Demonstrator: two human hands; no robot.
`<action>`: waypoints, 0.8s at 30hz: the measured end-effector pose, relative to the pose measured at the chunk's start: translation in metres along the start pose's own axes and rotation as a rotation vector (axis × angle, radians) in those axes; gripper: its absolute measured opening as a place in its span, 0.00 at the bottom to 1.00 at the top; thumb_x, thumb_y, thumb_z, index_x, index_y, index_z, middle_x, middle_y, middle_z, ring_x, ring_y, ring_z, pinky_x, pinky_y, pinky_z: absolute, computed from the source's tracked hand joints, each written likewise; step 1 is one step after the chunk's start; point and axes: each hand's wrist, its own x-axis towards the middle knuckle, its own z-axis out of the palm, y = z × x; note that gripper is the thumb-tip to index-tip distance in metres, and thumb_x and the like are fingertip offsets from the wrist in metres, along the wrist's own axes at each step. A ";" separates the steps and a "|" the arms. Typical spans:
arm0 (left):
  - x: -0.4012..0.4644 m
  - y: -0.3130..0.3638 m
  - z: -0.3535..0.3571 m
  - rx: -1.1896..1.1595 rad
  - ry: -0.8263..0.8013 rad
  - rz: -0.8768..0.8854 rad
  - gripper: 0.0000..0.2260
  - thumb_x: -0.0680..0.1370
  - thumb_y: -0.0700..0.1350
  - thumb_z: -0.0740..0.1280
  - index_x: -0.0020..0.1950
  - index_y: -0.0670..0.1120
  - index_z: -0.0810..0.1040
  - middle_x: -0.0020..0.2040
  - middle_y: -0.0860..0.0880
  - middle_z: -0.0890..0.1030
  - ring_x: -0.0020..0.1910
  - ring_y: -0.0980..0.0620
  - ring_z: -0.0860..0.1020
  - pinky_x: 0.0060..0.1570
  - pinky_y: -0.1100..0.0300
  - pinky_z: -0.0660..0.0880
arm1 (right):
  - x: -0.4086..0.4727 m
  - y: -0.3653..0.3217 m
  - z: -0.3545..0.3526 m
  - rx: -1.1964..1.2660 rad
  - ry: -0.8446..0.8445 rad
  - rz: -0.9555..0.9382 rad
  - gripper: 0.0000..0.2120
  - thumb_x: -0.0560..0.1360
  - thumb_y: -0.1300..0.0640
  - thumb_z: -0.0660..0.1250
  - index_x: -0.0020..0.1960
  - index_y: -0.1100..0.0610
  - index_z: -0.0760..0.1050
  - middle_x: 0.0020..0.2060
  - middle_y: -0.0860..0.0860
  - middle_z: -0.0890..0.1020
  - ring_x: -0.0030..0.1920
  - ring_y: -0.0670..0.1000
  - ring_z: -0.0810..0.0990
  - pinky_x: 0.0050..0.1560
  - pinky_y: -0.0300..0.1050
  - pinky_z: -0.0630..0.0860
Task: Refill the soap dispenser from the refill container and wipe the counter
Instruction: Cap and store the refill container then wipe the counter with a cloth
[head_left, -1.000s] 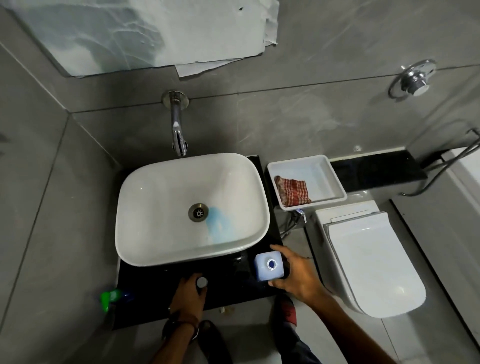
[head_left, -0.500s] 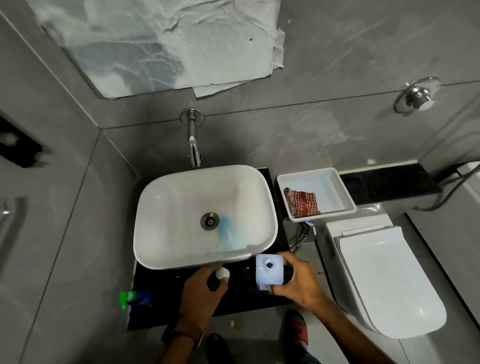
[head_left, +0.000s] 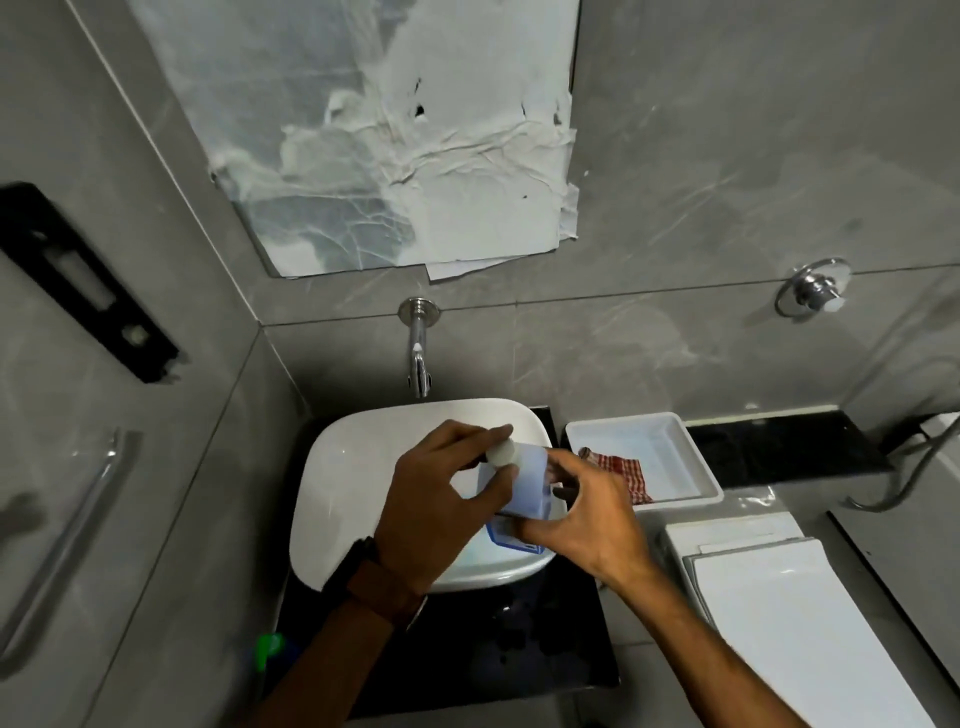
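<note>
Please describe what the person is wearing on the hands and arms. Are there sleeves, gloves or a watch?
Both forearms are bare, with no sleeves in view, and neither hand wears a glove. The left hand has a brown strap with a black watch at its wrist. The right hand shows nothing worn.

Green-capped bottle (head_left: 271, 647) blurred; container (head_left: 524, 486) base behind fingers (head_left: 540, 530).

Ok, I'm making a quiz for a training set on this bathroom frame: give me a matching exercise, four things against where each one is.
Things:
1. checked cloth
2. white cap
3. pale blue bottle
4. tap

Places:
A. on the wall above the basin
B. in the right hand, over the basin
C. in the white tray
D. pinched by the left hand at the bottle's top

Pairs: 1-C, 2-D, 3-B, 4-A
</note>
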 end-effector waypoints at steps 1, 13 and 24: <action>0.005 0.000 -0.003 -0.004 -0.002 0.014 0.19 0.74 0.47 0.76 0.66 0.50 0.81 0.56 0.52 0.83 0.51 0.59 0.79 0.54 0.71 0.77 | 0.004 -0.005 -0.003 -0.005 0.007 -0.012 0.40 0.54 0.34 0.82 0.64 0.40 0.77 0.47 0.31 0.84 0.49 0.35 0.83 0.50 0.32 0.81; 0.031 0.003 -0.019 -0.173 0.019 -0.029 0.18 0.75 0.55 0.71 0.64 0.51 0.81 0.56 0.62 0.81 0.54 0.65 0.81 0.54 0.72 0.77 | 0.020 -0.026 -0.010 -0.003 0.014 -0.056 0.44 0.52 0.32 0.81 0.66 0.34 0.72 0.43 0.23 0.81 0.49 0.32 0.82 0.45 0.27 0.80; 0.032 -0.012 -0.020 -0.176 0.076 -0.071 0.13 0.76 0.40 0.73 0.60 0.45 0.83 0.57 0.50 0.84 0.54 0.54 0.83 0.58 0.55 0.81 | 0.022 -0.037 -0.019 0.063 0.030 -0.066 0.41 0.53 0.33 0.82 0.64 0.29 0.73 0.46 0.20 0.79 0.51 0.28 0.80 0.38 0.20 0.73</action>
